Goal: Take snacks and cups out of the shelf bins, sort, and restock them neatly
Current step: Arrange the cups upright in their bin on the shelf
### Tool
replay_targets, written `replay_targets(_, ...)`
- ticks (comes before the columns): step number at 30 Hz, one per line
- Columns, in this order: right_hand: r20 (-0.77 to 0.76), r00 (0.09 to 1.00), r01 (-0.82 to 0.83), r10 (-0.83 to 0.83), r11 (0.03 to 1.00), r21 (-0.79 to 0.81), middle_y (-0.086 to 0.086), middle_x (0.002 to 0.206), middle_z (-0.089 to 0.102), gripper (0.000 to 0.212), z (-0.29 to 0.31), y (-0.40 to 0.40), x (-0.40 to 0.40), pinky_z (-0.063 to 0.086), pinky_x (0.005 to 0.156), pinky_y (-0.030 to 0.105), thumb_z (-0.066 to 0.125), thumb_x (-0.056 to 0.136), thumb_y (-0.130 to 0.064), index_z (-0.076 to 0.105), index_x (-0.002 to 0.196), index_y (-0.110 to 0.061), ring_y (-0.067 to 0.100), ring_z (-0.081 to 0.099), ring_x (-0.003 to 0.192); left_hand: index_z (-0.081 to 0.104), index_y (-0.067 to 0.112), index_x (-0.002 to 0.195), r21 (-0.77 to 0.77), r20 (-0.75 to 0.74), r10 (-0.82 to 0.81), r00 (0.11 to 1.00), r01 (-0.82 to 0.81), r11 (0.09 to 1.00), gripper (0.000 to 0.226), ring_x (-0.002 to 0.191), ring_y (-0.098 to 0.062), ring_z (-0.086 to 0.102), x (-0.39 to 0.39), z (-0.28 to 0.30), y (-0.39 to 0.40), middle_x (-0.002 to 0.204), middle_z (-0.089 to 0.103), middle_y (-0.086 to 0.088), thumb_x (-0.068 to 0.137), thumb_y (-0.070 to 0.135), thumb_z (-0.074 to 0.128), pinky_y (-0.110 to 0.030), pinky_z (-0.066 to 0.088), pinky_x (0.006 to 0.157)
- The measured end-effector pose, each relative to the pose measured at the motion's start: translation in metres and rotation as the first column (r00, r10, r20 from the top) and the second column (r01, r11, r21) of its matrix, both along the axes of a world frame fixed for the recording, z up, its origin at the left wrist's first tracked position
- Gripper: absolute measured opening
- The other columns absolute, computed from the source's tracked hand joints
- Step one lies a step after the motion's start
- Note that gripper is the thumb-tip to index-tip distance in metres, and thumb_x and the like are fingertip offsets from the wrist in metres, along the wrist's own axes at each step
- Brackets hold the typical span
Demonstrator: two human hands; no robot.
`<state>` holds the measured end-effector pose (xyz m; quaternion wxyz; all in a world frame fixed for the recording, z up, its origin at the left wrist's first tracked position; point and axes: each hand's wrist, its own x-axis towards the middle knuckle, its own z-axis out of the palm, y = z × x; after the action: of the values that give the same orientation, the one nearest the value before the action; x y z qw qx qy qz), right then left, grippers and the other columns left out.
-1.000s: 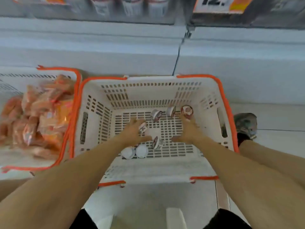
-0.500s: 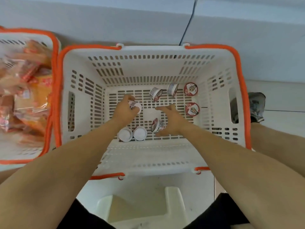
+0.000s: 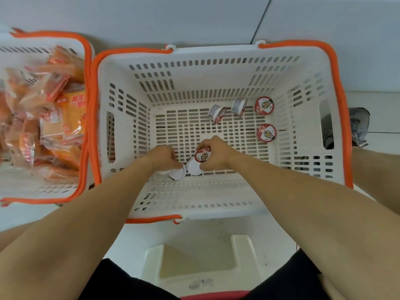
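Observation:
A white slatted basket (image 3: pixel 216 61) with orange handles sits on the floor in front of me. Small snack cups lie in it. My right hand (image 3: pixel 218 155) grips a red-lidded cup (image 3: pixel 203 154) near the basket's front. My left hand (image 3: pixel 163 158) curls over a white cup, mostly hidden, beside two bottom-up white cups (image 3: pixel 178 173) (image 3: pixel 193 167). At the back right, two cups (image 3: pixel 216 113) (image 3: pixel 239 106) lie on their sides and two red-lidded cups (image 3: pixel 264 105) (image 3: pixel 266 132) stand lid up.
A second white basket (image 3: pixel 43 191) on the left is filled with orange snack packets (image 3: pixel 54 118). A pale plastic stool (image 3: pixel 199 260) is between my legs. My shoe (image 3: pixel 358 126) shows beyond the basket's right wall. A grey shelf base runs along the back.
The camera tilted down. My right hand picked up the tipped cup near the front and now shows its red lid. My left hand moved back toward the white cups at the front.

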<state>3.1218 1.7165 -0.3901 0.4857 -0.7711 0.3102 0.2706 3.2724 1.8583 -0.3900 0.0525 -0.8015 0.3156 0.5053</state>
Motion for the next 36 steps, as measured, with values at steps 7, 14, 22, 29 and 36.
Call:
replay_targets(7, 0.051, 0.953, -0.287, 0.297, 0.946, -0.147, 0.003, 0.120, 0.048, 0.078, -0.005, 0.026, 0.015, 0.051, 0.087, 0.037, 0.092, 0.064, -0.025, 0.046, 0.127, -0.019, 0.023, 0.054, 0.104, 0.060, 0.017, 0.110, -0.010, -0.051, 0.003, 0.999, -0.004, 1.000, 0.049, 0.093, -0.018, 0.060, -0.001, -0.006, 0.014, 0.106, 0.065, 0.001, 0.071, 0.029, 0.087, -0.027, 0.045, 0.075)
replay_targets(14, 0.068, 0.959, -0.264, 0.274, 0.956, -0.128, 0.006, 0.118, 0.059, 0.070, -0.008, 0.025, 0.009, 0.052, 0.086, 0.037, 0.090, 0.065, -0.014, 0.049, 0.122, -0.016, 0.025, 0.057, 0.103, 0.061, 0.018, 0.107, -0.081, -0.067, 0.044, 0.997, -0.050, 0.995, 0.046, 0.092, -0.018, 0.062, -0.005, -0.011, 0.021, 0.104, 0.066, 0.001, 0.070, 0.025, 0.088, -0.030, 0.051, 0.076)
replay_targets(22, 0.018, 1.000, -0.018, 0.018, 1.000, 0.017, 0.000, 0.112, 0.063, 0.055, -0.001, 0.000, -0.015, 0.058, 0.079, 0.032, 0.087, 0.066, -0.016, 0.060, 0.114, -0.021, 0.020, 0.063, 0.099, 0.065, 0.017, 0.098, -0.164, -0.122, -0.006, 0.993, -0.014, 0.986, 0.033, 0.093, -0.018, 0.059, -0.019, -0.006, 0.021, 0.102, 0.064, 0.002, 0.071, 0.016, 0.084, -0.025, 0.043, 0.070)
replay_targets(29, -0.122, 0.984, 0.165, -0.132, 0.934, 0.318, 0.012, 0.119, 0.059, 0.050, 0.012, -0.011, -0.039, 0.064, 0.071, 0.044, 0.086, 0.073, -0.003, 0.066, 0.117, -0.017, 0.032, 0.068, 0.096, 0.057, 0.019, 0.121, -0.131, -0.146, 0.027, 0.989, -0.046, 0.990, 0.053, 0.105, -0.020, 0.058, -0.027, 0.003, 0.021, 0.117, 0.058, 0.002, 0.076, 0.025, 0.084, -0.029, 0.048, 0.088)
replay_targets(36, 0.062, 0.945, 0.266, -0.321, 0.865, 0.426, 0.011, 0.132, 0.050, 0.051, 0.072, -0.034, -0.039, 0.063, 0.073, 0.044, 0.081, 0.080, -0.001, 0.065, 0.125, -0.018, 0.034, 0.068, 0.100, 0.068, 0.006, 0.106, -0.036, -0.308, 0.383, 0.871, -0.413, 0.910, 0.038, 0.092, -0.020, 0.065, -0.025, 0.062, 0.005, 0.101, 0.068, -0.003, 0.082, 0.034, 0.078, -0.026, 0.053, 0.066)
